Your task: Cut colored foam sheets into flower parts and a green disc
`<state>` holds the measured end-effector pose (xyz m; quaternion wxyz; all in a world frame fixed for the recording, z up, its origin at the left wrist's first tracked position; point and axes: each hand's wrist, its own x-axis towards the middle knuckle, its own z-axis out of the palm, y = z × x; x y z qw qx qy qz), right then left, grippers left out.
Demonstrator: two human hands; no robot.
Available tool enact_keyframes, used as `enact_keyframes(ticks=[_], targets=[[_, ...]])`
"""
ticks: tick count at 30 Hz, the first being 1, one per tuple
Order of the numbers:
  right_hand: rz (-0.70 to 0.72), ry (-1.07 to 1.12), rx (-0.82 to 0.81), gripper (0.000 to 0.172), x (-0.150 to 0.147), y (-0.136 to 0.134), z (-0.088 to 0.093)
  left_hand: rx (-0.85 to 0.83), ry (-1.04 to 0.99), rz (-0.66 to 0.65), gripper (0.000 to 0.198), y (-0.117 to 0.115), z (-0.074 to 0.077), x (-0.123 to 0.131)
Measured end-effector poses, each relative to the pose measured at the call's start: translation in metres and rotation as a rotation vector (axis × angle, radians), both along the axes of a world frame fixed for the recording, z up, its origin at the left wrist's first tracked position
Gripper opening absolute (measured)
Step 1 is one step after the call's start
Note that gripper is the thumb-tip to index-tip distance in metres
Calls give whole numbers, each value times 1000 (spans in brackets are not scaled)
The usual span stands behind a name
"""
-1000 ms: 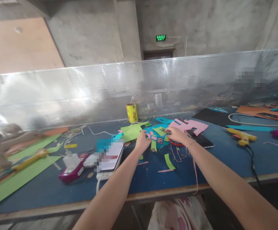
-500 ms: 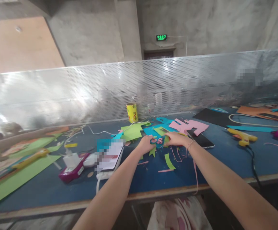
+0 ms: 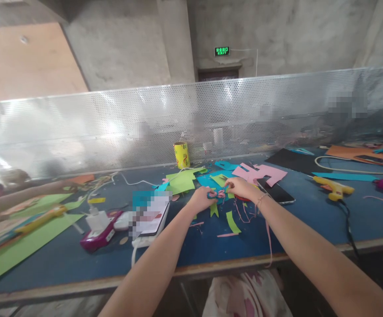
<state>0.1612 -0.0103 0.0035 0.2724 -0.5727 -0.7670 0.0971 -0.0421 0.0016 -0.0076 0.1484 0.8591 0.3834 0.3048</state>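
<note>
My left hand (image 3: 200, 199) is closed on the left end of a small blue paper strip with pink pieces (image 3: 222, 193) on it. With thumb and fingers pinched together, my right hand (image 3: 242, 187) grips the strip's right end. Under my right hand lies a red and yellow object (image 3: 243, 199), mostly hidden, whose kind I cannot make out. A green paper scrap (image 3: 214, 209) with a notched end lies just below the strip. Pink cut paper (image 3: 260, 173) and a dark phone (image 3: 276, 191) lie right of my right hand.
Left of my arms are a phone with a lit screen (image 3: 153, 213) and a purple power strip (image 3: 100, 233). A yellow roll (image 3: 181, 155) stands before the perforated metal screen (image 3: 138, 114). A yellow glue gun (image 3: 334, 187) lies right. Another person's arm (image 3: 16, 193) reaches in at far left.
My right hand has shifted slightly up and its fingers now pinch the strip's end. The blue piece looks more stretched out between my hands. At far left the other person's arm has moved.
</note>
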Motion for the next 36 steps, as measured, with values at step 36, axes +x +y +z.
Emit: enact_keyframes(ticks=[36], targets=[[290, 506, -137, 16, -21, -4, 1, -258, -250, 22, 24, -9, 12, 8]])
